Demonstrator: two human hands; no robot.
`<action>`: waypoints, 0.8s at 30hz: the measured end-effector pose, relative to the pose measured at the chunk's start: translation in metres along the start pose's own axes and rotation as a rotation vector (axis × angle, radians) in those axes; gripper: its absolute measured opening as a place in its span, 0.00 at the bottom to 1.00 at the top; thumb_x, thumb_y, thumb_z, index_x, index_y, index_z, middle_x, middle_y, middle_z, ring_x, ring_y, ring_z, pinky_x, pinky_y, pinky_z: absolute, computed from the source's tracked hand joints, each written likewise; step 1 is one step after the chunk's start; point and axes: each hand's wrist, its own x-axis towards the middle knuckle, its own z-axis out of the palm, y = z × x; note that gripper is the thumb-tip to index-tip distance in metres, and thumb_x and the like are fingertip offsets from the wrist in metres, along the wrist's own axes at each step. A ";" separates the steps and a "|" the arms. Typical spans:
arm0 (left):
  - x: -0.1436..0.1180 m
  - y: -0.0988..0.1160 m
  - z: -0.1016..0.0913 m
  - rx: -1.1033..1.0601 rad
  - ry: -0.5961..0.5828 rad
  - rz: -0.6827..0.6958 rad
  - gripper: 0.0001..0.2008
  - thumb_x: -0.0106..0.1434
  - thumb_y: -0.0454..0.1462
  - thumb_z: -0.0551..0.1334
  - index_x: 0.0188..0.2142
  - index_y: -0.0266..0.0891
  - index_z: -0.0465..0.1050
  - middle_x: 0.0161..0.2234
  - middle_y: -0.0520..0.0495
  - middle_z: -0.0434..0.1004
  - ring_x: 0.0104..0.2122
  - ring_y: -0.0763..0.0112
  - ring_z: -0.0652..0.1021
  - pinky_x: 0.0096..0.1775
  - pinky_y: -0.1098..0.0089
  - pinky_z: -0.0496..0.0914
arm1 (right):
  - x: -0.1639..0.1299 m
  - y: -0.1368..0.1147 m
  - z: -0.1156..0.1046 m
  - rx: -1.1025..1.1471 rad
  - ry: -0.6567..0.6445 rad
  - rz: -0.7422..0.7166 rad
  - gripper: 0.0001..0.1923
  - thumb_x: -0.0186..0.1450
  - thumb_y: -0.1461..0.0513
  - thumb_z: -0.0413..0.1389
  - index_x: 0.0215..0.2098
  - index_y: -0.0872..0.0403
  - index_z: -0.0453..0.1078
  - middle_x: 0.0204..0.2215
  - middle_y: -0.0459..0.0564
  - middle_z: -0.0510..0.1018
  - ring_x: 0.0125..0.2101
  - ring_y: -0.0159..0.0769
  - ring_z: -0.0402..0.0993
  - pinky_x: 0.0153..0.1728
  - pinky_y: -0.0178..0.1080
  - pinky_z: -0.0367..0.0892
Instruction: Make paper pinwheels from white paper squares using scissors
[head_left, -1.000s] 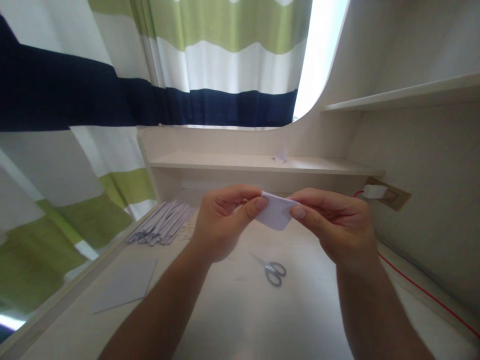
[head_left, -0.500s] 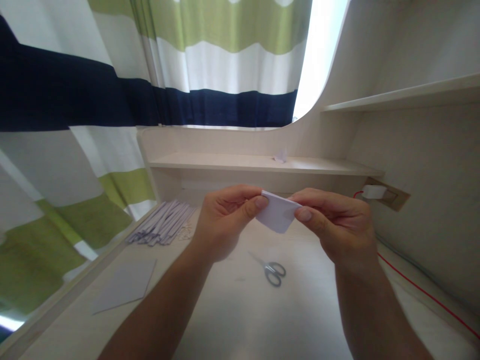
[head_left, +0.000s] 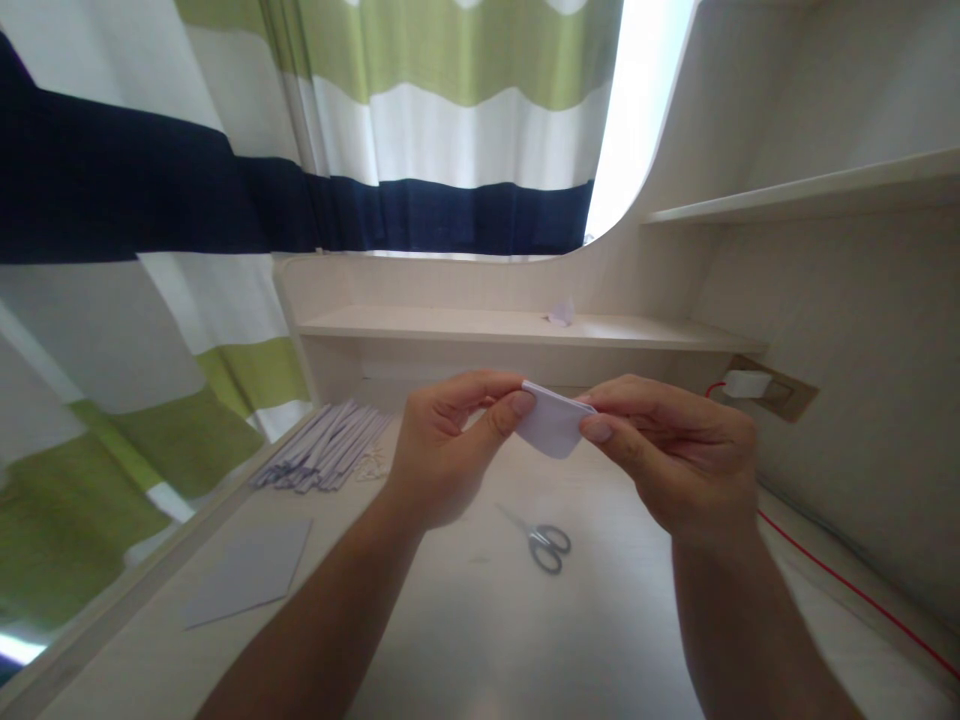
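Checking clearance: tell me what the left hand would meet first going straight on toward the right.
The left hand would probably meet the right hand first, since both pinch the small white folded paper.

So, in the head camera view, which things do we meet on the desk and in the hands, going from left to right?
Flat paper sheet → bundle of paper strips → left hand → folded paper piece → right hand → red cable.

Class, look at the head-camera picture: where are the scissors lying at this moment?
The scissors lie flat on the desk, near the middle, below the folded paper and between the two forearms.
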 end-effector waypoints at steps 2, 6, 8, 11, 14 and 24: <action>0.000 0.001 0.000 0.016 0.002 0.004 0.06 0.65 0.41 0.71 0.40 0.45 0.87 0.37 0.49 0.88 0.37 0.67 0.84 0.43 0.68 0.78 | 0.000 0.000 0.000 -0.018 0.007 0.004 0.01 0.65 0.61 0.68 0.36 0.47 0.83 0.31 0.47 0.85 0.29 0.36 0.79 0.30 0.40 0.73; -0.001 0.002 0.000 0.040 0.001 0.020 0.06 0.66 0.41 0.71 0.40 0.45 0.87 0.37 0.49 0.88 0.37 0.67 0.84 0.43 0.68 0.78 | 0.000 -0.001 0.000 -0.042 0.010 -0.009 0.02 0.65 0.62 0.68 0.36 0.47 0.83 0.31 0.46 0.85 0.29 0.36 0.78 0.30 0.40 0.74; -0.001 0.003 0.000 0.052 0.002 0.026 0.06 0.66 0.41 0.71 0.40 0.45 0.86 0.37 0.49 0.88 0.37 0.67 0.84 0.43 0.68 0.78 | 0.000 0.000 -0.001 -0.052 0.009 -0.011 0.01 0.66 0.62 0.68 0.36 0.47 0.83 0.32 0.47 0.85 0.30 0.36 0.79 0.30 0.40 0.74; 0.000 0.002 -0.001 0.057 -0.002 0.021 0.06 0.66 0.41 0.71 0.40 0.46 0.86 0.37 0.49 0.88 0.37 0.66 0.84 0.43 0.66 0.79 | 0.000 0.000 -0.001 -0.068 0.005 -0.014 0.01 0.66 0.61 0.68 0.36 0.47 0.83 0.32 0.47 0.85 0.30 0.38 0.79 0.30 0.41 0.74; 0.000 0.001 -0.001 0.041 -0.017 0.022 0.06 0.66 0.41 0.71 0.40 0.46 0.87 0.37 0.48 0.88 0.37 0.66 0.84 0.43 0.66 0.79 | 0.000 0.000 -0.002 -0.077 0.005 -0.021 0.00 0.65 0.61 0.68 0.36 0.47 0.83 0.32 0.47 0.85 0.30 0.38 0.79 0.30 0.41 0.74; 0.000 -0.001 -0.001 0.043 -0.008 0.012 0.06 0.65 0.42 0.71 0.40 0.46 0.87 0.37 0.48 0.87 0.37 0.65 0.84 0.44 0.65 0.78 | 0.000 0.002 -0.003 -0.087 -0.002 -0.028 0.02 0.66 0.62 0.68 0.36 0.47 0.82 0.33 0.47 0.85 0.32 0.39 0.80 0.32 0.42 0.73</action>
